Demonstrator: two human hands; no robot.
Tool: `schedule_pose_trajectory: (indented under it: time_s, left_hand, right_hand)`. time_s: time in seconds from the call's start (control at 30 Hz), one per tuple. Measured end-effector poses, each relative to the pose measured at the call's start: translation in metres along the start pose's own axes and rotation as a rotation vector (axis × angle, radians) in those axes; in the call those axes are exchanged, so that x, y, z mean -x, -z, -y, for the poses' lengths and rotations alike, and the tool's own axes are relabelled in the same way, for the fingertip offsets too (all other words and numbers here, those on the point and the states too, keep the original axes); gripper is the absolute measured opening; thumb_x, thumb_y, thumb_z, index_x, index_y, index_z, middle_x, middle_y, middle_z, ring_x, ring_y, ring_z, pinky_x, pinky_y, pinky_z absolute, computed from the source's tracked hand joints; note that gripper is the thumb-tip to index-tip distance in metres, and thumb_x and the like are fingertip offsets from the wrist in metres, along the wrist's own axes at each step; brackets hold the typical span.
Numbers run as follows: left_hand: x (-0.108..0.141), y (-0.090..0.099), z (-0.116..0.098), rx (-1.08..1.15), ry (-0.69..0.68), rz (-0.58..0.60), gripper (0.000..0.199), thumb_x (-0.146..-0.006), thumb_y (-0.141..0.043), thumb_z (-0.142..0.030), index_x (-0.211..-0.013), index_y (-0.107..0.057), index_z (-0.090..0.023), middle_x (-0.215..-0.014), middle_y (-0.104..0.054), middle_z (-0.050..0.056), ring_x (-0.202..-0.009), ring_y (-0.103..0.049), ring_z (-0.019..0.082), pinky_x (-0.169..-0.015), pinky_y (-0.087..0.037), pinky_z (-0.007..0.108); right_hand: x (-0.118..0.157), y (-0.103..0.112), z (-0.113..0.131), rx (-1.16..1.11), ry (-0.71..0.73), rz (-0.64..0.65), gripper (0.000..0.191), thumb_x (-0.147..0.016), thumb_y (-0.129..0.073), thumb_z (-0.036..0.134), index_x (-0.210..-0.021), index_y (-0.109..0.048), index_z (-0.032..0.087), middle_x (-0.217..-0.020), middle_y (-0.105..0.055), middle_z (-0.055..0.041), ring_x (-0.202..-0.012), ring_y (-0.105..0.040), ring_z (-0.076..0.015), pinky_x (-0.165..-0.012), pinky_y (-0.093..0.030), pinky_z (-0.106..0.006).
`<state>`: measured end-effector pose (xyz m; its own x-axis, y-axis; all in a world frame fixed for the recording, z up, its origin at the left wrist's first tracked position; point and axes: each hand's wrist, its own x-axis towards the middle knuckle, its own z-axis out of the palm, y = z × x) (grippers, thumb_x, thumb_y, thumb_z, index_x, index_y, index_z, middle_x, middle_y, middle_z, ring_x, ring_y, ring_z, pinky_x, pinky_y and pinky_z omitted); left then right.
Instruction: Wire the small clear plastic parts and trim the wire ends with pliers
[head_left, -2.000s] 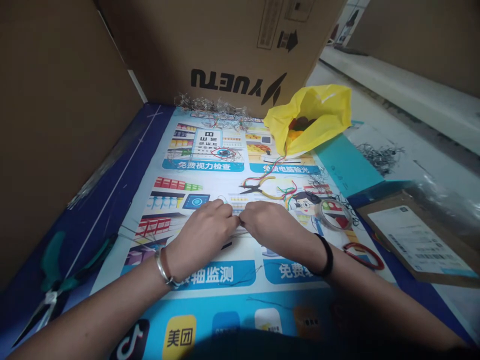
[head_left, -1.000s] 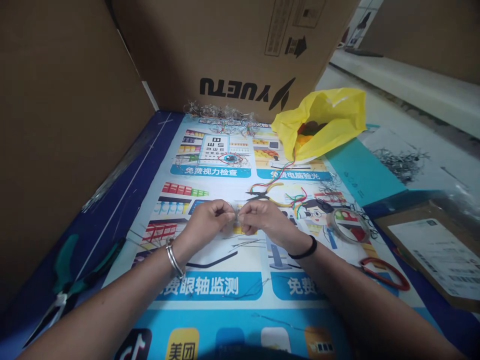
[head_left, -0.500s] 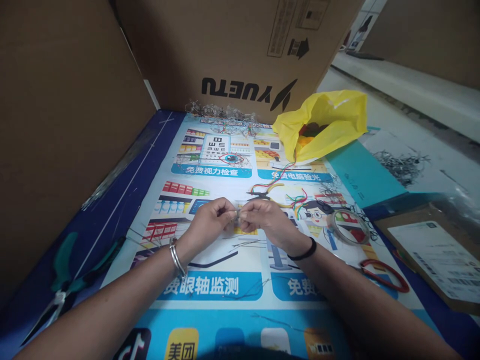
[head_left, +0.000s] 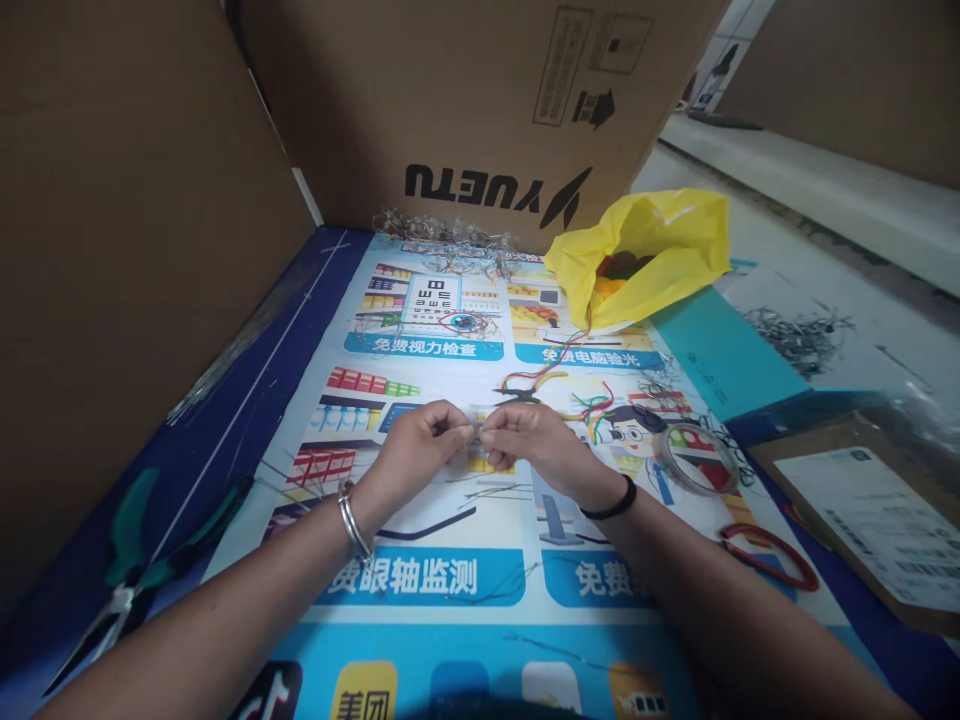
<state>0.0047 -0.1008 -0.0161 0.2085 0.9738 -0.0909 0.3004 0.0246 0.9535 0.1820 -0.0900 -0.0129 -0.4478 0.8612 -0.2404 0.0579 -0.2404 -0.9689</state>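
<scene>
Near the middle of the printed sheet (head_left: 465, 510), my left hand (head_left: 427, 440) and my right hand (head_left: 532, 445) face each other with fingertips almost touching. Each has thumb and finger pinched together on something small and thin, too fine to make out. A silver bangle circles my left wrist and a black band my right. Just beyond my right hand lie small pliers (head_left: 519, 394) with dark jaws and yellow handles. Red, green and yellow strands (head_left: 595, 405) lie to the right of them.
Green-handled pliers (head_left: 124, 590) lie at left. A yellow bag (head_left: 652, 260) stands at back right, near a teal box flap (head_left: 727, 350). Clear tape roll (head_left: 697, 458) and red-handled tool (head_left: 772, 555) lie at right. Tangled wires (head_left: 450, 228) line the cardboard wall (head_left: 480, 100).
The fingertips of my two hands have shifted slightly, and my right hand's fingers sit a little differently. The whole view has moved very slightly.
</scene>
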Motion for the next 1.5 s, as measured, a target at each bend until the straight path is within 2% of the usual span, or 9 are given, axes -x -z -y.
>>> schedule_pose_trajectory:
  time_s: [0.5,0.77,0.87,0.97,1.03,1.13,1.3,1.5]
  left_hand:
    - [0.000,-0.004,-0.001,0.042,0.028,-0.010,0.013,-0.073,-0.054,-0.024,-0.065,-0.051,-0.016,-0.052,-0.052,-0.004,-0.047,-0.048,0.008,-0.049,-0.039,0.019]
    - [0.002,0.001,-0.008,-0.090,-0.038,0.005,0.013,-0.075,-0.052,-0.026,-0.069,-0.057,-0.016,-0.057,-0.056,-0.003,-0.053,-0.049,0.009,-0.052,-0.038,0.020]
    - [0.001,0.008,-0.013,-0.179,-0.054,-0.052,0.014,-0.074,-0.052,-0.026,-0.065,-0.056,-0.017,-0.055,-0.055,-0.004,-0.053,-0.050,0.009,-0.053,-0.038,0.019]
    - [-0.005,0.017,-0.011,-0.257,-0.012,-0.151,0.013,-0.073,-0.051,-0.028,-0.067,-0.056,-0.018,-0.054,-0.055,-0.005,-0.050,-0.051,0.009,-0.051,-0.037,0.020]
    - [-0.010,0.023,-0.005,-0.331,-0.001,-0.196,0.013,-0.073,-0.050,-0.028,-0.067,-0.057,-0.018,-0.055,-0.057,-0.004,-0.050,-0.052,0.010,-0.051,-0.037,0.020]
    - [-0.017,0.030,0.005,-0.491,-0.012,-0.224,0.013,-0.073,-0.049,-0.028,-0.068,-0.058,-0.020,-0.060,-0.061,-0.003,-0.056,-0.055,0.011,-0.053,-0.036,0.021]
    - [-0.019,0.030,0.011,-0.743,-0.007,-0.205,0.015,-0.075,-0.047,-0.029,-0.067,-0.057,-0.021,-0.062,-0.062,-0.002,-0.059,-0.054,0.013,-0.051,-0.030,0.022]
    - [-0.018,0.026,0.011,-0.894,-0.018,-0.217,0.017,-0.077,-0.047,-0.034,-0.072,-0.057,-0.021,-0.062,-0.061,0.000,-0.059,-0.054,0.015,-0.050,-0.027,0.023]
  right_hand:
    - [0.000,-0.006,-0.009,-0.035,0.051,-0.104,0.019,-0.069,-0.065,0.031,-0.074,-0.059,0.014,-0.055,-0.061,0.0020,-0.049,-0.055,-0.0082,-0.050,-0.044,-0.020]
    - [-0.001,-0.006,-0.005,0.062,0.047,-0.096,0.021,-0.070,-0.062,0.034,-0.076,-0.058,0.014,-0.055,-0.059,0.0026,-0.050,-0.056,-0.0097,-0.053,-0.046,-0.023]
    - [0.002,-0.002,0.006,0.314,0.045,-0.044,0.017,-0.077,-0.055,0.030,-0.080,-0.060,0.014,-0.058,-0.060,0.0010,-0.054,-0.057,-0.0112,-0.054,-0.045,-0.023]
    - [0.008,0.005,0.019,0.884,0.243,0.000,0.017,-0.082,-0.048,0.021,-0.076,-0.063,0.015,-0.071,-0.063,-0.0025,-0.070,-0.058,-0.0126,-0.064,-0.041,-0.023]
    - [0.014,0.008,0.025,1.250,0.334,0.083,0.018,-0.083,-0.048,0.019,-0.073,-0.062,0.014,-0.077,-0.063,-0.0053,-0.077,-0.057,-0.0148,-0.066,-0.039,-0.025]
    - [0.024,0.005,0.027,1.577,0.404,0.201,0.014,-0.082,-0.049,0.013,-0.074,-0.060,0.015,-0.078,-0.062,-0.0056,-0.074,-0.055,-0.0147,-0.062,-0.035,-0.024]
    - [0.035,-0.015,0.022,1.837,0.497,0.234,0.009,-0.074,-0.054,0.004,-0.073,-0.055,0.014,-0.074,-0.058,-0.0076,-0.068,-0.052,-0.0184,-0.054,-0.032,-0.027]
    - [0.032,-0.028,0.018,1.910,0.544,0.197,0.013,-0.073,-0.051,0.001,-0.073,-0.052,0.014,-0.071,-0.055,-0.0078,-0.066,-0.049,-0.0191,-0.052,-0.029,-0.028]
